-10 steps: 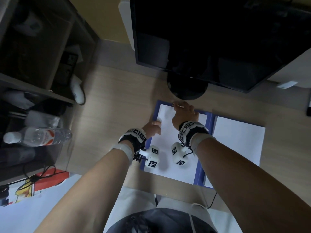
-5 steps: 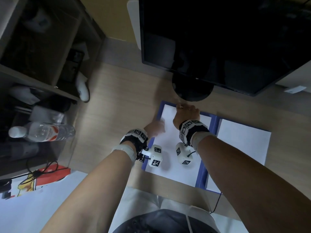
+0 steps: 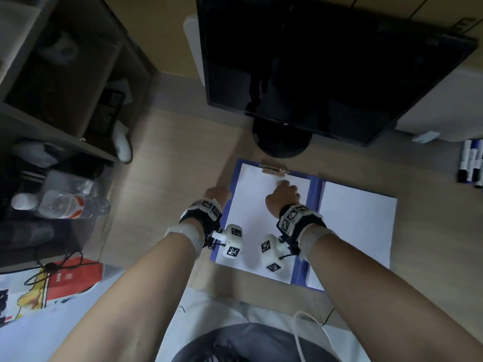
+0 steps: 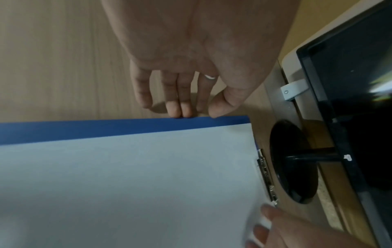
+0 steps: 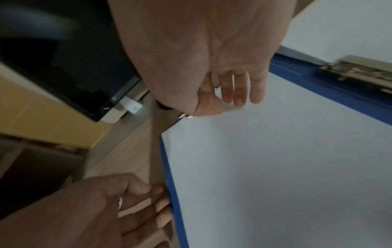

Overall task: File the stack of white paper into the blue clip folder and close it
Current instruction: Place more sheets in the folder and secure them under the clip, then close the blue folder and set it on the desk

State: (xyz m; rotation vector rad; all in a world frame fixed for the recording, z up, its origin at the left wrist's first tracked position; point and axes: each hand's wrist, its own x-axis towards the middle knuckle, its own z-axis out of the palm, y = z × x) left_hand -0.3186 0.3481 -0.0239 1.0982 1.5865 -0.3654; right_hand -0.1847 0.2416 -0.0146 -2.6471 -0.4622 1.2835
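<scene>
Open blue folder (image 3: 315,205) on bench (image 3: 170,163), paper (image 3: 251,205) under clip (image 3: 274,169). Left hand (image 3: 218,193) fingers (image 4: 180,109) loosely curled, touching folder's left edge. Right hand (image 3: 283,195) fingers (image 5: 238,94) loosely curled over paper, holding nothing.

No text can be read — the bottle label (image 3: 68,205) and red packet (image 3: 75,276) print are blurred.

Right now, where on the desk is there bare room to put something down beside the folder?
Bare wood lies left of the blue folder, between its left edge and the shelf unit, beyond the left hand. A narrower strip runs right of the loose paper, below the markers. Behind the folder is crowded: the monitor base nearly meets the clip.
</scene>
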